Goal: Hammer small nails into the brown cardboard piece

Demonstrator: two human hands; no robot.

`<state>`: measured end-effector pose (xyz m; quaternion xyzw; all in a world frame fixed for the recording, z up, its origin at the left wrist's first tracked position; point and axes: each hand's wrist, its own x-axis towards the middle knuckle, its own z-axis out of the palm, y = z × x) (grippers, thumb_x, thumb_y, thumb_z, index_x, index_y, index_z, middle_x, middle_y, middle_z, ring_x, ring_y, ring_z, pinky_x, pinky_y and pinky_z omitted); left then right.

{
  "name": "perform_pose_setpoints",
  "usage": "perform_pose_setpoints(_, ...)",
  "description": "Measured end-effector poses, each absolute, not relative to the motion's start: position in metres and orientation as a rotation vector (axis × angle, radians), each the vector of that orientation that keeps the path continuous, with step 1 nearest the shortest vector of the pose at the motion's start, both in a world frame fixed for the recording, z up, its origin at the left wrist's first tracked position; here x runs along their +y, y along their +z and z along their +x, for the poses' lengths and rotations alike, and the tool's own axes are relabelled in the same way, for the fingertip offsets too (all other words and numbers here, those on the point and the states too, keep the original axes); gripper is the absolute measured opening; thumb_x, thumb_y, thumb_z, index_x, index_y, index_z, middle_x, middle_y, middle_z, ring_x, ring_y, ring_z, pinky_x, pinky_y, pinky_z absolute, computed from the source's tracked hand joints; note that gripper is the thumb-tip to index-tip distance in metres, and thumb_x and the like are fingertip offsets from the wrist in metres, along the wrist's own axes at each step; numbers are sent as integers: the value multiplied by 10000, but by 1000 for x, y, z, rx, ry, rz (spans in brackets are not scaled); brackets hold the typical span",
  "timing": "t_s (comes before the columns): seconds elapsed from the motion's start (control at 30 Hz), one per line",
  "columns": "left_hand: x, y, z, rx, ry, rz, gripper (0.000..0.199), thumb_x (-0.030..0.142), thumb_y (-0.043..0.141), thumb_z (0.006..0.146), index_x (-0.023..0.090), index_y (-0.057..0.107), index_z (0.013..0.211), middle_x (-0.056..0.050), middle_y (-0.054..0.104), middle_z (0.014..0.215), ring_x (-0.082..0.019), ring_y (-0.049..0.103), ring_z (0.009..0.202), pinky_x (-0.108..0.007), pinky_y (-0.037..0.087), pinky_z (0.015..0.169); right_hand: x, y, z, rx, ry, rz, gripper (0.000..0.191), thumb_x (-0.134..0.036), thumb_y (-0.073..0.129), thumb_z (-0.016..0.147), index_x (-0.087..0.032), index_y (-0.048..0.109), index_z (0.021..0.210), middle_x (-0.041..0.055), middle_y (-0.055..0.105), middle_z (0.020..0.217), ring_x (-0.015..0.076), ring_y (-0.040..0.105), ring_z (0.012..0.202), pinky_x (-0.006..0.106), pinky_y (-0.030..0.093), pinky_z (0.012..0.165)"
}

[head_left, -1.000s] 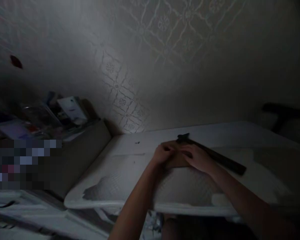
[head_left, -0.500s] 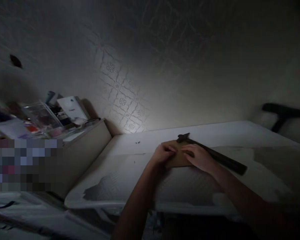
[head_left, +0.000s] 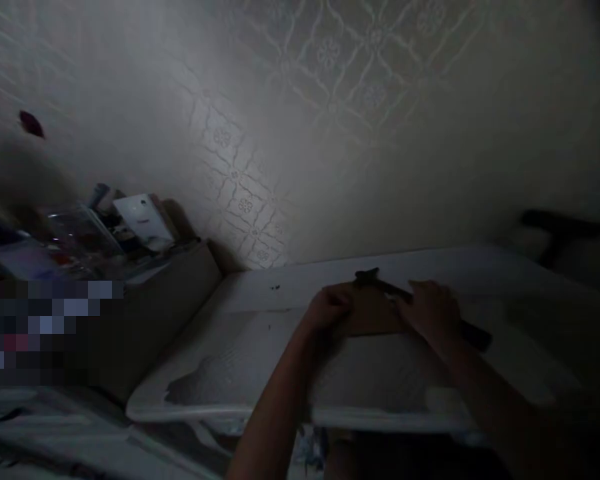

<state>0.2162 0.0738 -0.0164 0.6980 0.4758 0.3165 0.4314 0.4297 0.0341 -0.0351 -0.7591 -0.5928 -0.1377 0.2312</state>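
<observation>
A flat brown board [head_left: 373, 317] lies on the white table. My left hand [head_left: 330, 305] rests on its left part, thumb and fingers drawn together in a pinch; anything between them is too small and dark to make out. A hammer [head_left: 390, 289] lies slantwise behind the board, its head at the board's far edge and its dark handle running toward the right. Over the middle of that handle is my right hand [head_left: 433, 313], thumb and fingers apart, hiding part of it. Whether the right hand touches the handle is hard to see in the dim light.
To the left, a cabinet [head_left: 180, 287] bears a clear plastic box [head_left: 85, 233], a white box [head_left: 143, 217] and other small items. Tiny dark bits [head_left: 275, 287] lie on the table [head_left: 250, 293]. A dark T-shaped object [head_left: 563, 230] stands at the right by the patterned wall.
My right hand has left the board and moved right, over the hammer's handle. My left hand stays at the board. The scene has grown dimmer around the table.
</observation>
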Motion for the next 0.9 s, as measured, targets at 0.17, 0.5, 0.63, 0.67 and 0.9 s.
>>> perform_pose_setpoints(0.17,75,-19,215,1159,809,1745,86,82,598,617,102,646,686,-25,625,697,-107,548,650,-216,441,653,32,-36,430,-1731,-300,-2183,285,-366,465,827,-148,641,881,154,600,886,284,549,888,360,400,669)
perform_pose_setpoints(0.5,73,-15,211,1036,787,1693,158,26,634,557,100,615,694,-15,599,703,-102,543,660,-217,433,653,29,-29,424,-1660,-319,-2172,209,-287,429,866,-145,561,943,134,645,833,234,621,736,320,380,603)
perform_pose_setpoints(0.63,72,-15,207,1015,794,1721,292,56,684,556,101,626,839,-26,611,760,-107,552,686,-235,446,678,29,-29,425,-1603,-270,-2131,245,-317,399,881,-166,530,1023,112,663,847,222,628,719,309,368,596)
perform_pose_setpoints(0.67,71,-15,205,1014,783,1738,335,80,700,561,103,625,886,-35,618,788,-116,560,704,-248,453,691,29,-29,425,-1594,-273,-2123,249,-324,398,881,-171,528,1028,110,665,860,221,629,724,307,365,597)
perform_pose_setpoints(0.9,65,-6,193,1015,641,2025,812,239,825,469,183,516,1218,-110,540,1230,-253,500,1119,-375,384,978,28,-30,425,-1667,-364,-2021,211,-309,441,861,-191,529,1012,81,669,869,219,618,771,314,354,649)
